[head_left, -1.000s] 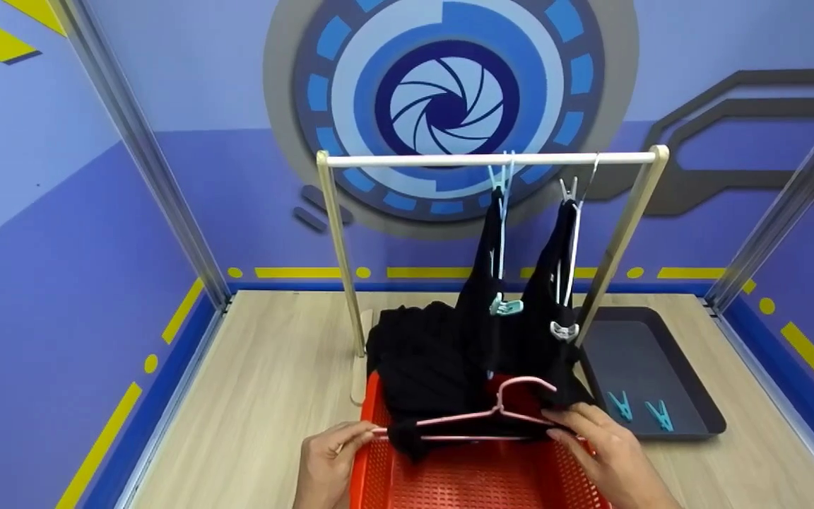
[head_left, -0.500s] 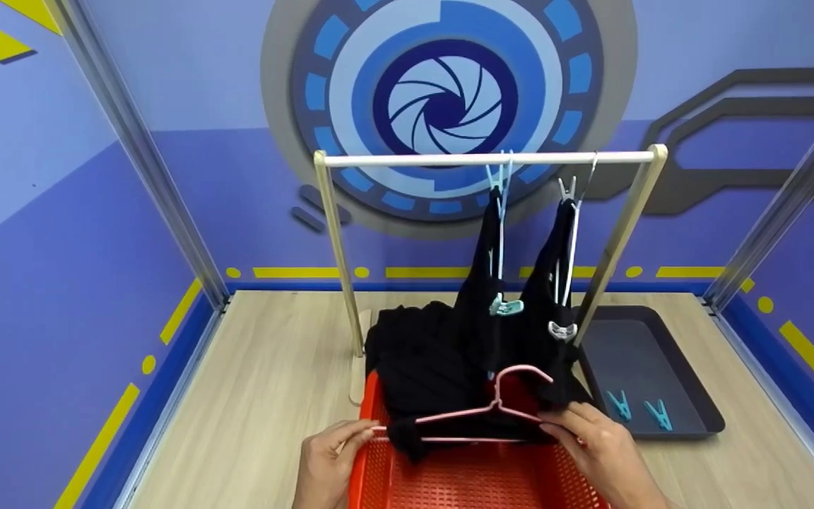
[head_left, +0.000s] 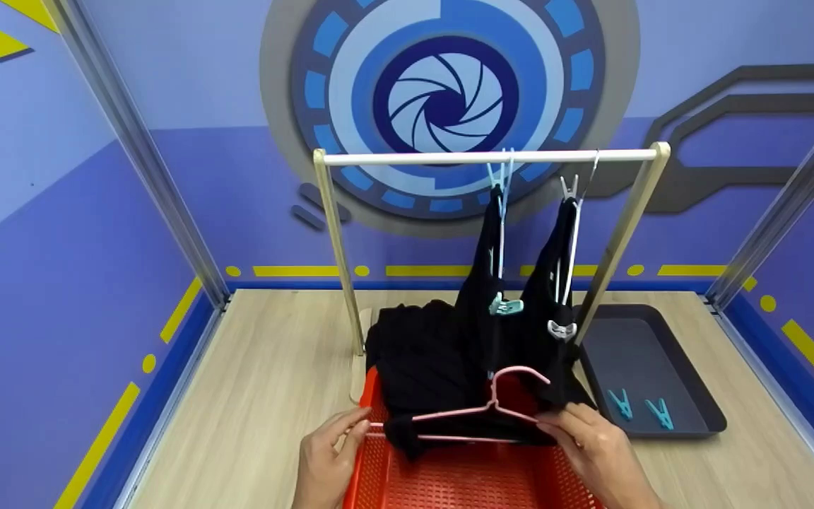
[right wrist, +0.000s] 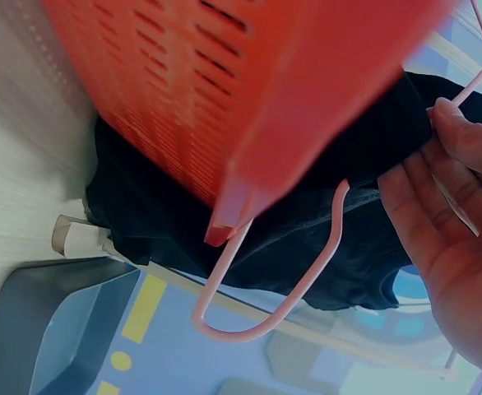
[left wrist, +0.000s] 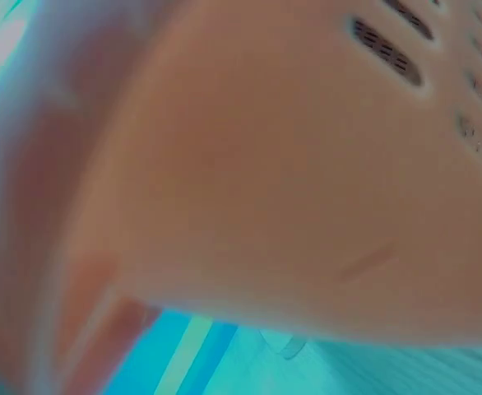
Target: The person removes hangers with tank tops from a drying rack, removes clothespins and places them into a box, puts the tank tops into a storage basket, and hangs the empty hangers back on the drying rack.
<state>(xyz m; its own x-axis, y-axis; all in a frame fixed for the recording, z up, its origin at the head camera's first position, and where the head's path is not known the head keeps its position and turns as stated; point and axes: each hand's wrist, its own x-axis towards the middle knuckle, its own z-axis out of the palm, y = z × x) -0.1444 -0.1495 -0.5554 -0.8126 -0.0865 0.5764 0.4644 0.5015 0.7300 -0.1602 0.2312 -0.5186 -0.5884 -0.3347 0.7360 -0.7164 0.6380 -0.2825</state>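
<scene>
While both hands reach in from the lower edge, where the forearms are cut off, the left hand (head_left: 326, 456) pinches one end of the pink hanger (head_left: 494, 405) between thumb and fingers, and the right hand (head_left: 599, 449) pinches its other arm, whose tip is hidden by fingers and black cloth (head_left: 401, 433). The hanger lies across the red basket (head_left: 474, 484), and the left wrist view is too blurred to make out that hand's grip. Its slim, smooth bars and rounded hook run through soft, matte folds, above slotted, perforated basket walls.
</scene>
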